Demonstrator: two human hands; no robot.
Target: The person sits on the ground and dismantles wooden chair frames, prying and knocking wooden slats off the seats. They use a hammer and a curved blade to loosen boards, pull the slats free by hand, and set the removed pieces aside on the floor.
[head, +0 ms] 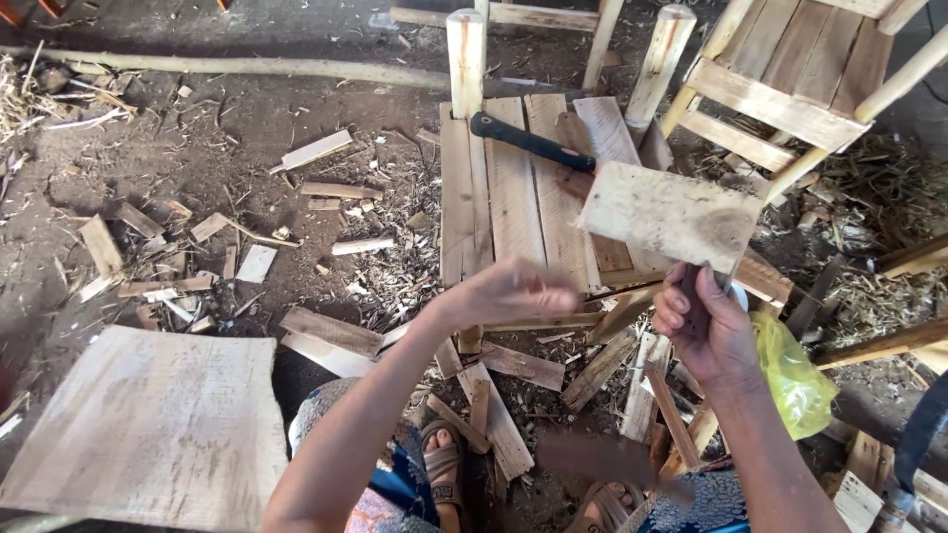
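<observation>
My right hand (706,331) grips the lower edge of a flat pale wooden board (671,212) and holds it tilted above a low slatted wooden stool (494,197). A black-handled tool (533,143) lies across the stool's slats, its head hidden behind the board. My left hand (513,291) hovers over the stool's near edge, blurred, with its fingers bunched and pointing right toward the board. Whether those fingers pinch anything is unclear.
A large plywood sheet (148,424) lies on the dirt at lower left. Several wood offcuts (331,331) and shavings litter the ground. An unfinished wooden chair (790,79) stands at upper right. A yellow plastic bag (795,380) sits by my right wrist. My sandalled foot (444,469) is below.
</observation>
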